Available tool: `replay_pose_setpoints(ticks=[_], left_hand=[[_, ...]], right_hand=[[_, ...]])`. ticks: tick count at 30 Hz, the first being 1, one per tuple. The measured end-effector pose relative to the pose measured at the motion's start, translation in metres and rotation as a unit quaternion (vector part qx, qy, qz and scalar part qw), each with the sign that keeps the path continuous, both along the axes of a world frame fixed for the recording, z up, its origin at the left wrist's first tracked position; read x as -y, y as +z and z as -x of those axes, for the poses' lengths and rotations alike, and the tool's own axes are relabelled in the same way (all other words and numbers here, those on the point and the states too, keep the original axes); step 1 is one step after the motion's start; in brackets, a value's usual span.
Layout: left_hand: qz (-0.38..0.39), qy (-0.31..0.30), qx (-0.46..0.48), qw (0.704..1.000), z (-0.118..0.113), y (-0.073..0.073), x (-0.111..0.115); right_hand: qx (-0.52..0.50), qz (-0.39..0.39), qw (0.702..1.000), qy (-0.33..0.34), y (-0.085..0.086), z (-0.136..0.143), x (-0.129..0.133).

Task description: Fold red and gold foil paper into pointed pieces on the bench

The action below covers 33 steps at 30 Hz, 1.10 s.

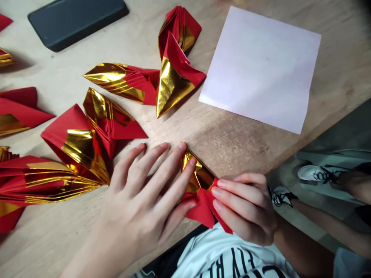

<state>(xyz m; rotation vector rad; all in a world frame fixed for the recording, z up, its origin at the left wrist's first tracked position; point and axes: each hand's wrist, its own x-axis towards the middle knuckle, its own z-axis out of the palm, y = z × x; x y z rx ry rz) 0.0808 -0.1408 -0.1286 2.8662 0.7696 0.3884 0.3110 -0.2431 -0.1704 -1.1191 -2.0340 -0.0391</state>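
Note:
A small folded piece of red and gold paper point(199, 173) is between my two hands near the table's edge. My left hand point(147, 193) comes from the lower left with fingers spread. Its thumb and index finger hold the left side of the paper, and its middle fingertip is by the gold top corner. On the right side, my right hand point(246, 204) pinches a red flap, its fingertips closed on it; the thumb is hidden. Red flaps point down towards a white shirt. Just left of my left hand lies a fanned, folded red and gold paper piece point(75, 139).
On the wooden table point(232, 143) lies a square pale sheet point(261, 69) at the upper right. A dark phone point(78, 21) rests at the upper left. Several more folded red and gold pieces point(176, 85) are spread leftwards. Beyond the edge, a person's legs and white shoes point(315, 173) show.

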Motion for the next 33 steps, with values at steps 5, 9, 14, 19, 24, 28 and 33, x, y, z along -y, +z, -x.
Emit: replay_pose_setpoints(ticks=[5,9,14,19,24,28,33], left_hand=[[-0.007,-0.01,-0.007,1.0,-0.003,0.001,-0.003],[-0.005,-0.013,-0.006,1.0,-0.005,0.002,-0.005],[-0.006,-0.016,-0.006,1.0,-0.004,0.003,-0.003],[-0.003,-0.015,-0.012,1.0,-0.003,0.003,-0.004],[-0.009,-0.015,-0.009,1.0,-0.003,0.002,-0.005],[-0.017,-0.016,-0.022,0.999,-0.003,0.002,-0.005],[-0.035,-0.027,-0.028,0.999,-0.004,0.005,-0.007]], right_hand=[[0.015,-0.016,1.0,0.003,-0.007,-0.002,-0.001],[0.027,-0.016,0.999,0.017,-0.006,-0.005,-0.003],[0.038,-0.015,0.999,0.03,-0.005,-0.009,-0.002],[0.038,-0.023,0.998,0.037,-0.009,-0.009,-0.003],[0.031,-0.071,0.997,0.024,-0.015,-0.007,-0.006],[0.032,-0.082,0.996,0.024,-0.017,-0.007,-0.008],[0.035,-0.102,0.994,0.03,-0.015,-0.006,-0.012]])
